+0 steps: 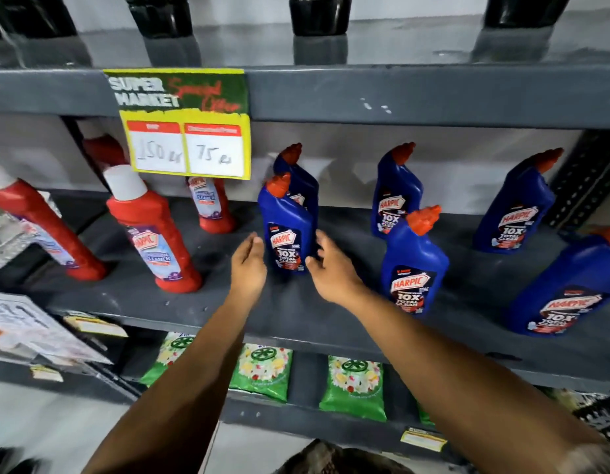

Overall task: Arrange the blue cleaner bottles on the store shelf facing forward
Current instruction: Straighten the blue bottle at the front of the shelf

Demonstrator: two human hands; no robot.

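Blue Harpic bottle (289, 230) is standing mid-shelf, label facing forward, a second blue bottle (302, 176) sitting right behind it. Left hand (248, 265) and right hand (326, 265) are hovering either side, both spread wide, holding nothing. Bare grey shelf (296, 316) is showing toward the front edge. Red Harpic bottle (156, 234) is leaning well apart at left.

left hand (248, 265) open, beside blue bottle (287, 230) | right hand (331, 271) open, other side
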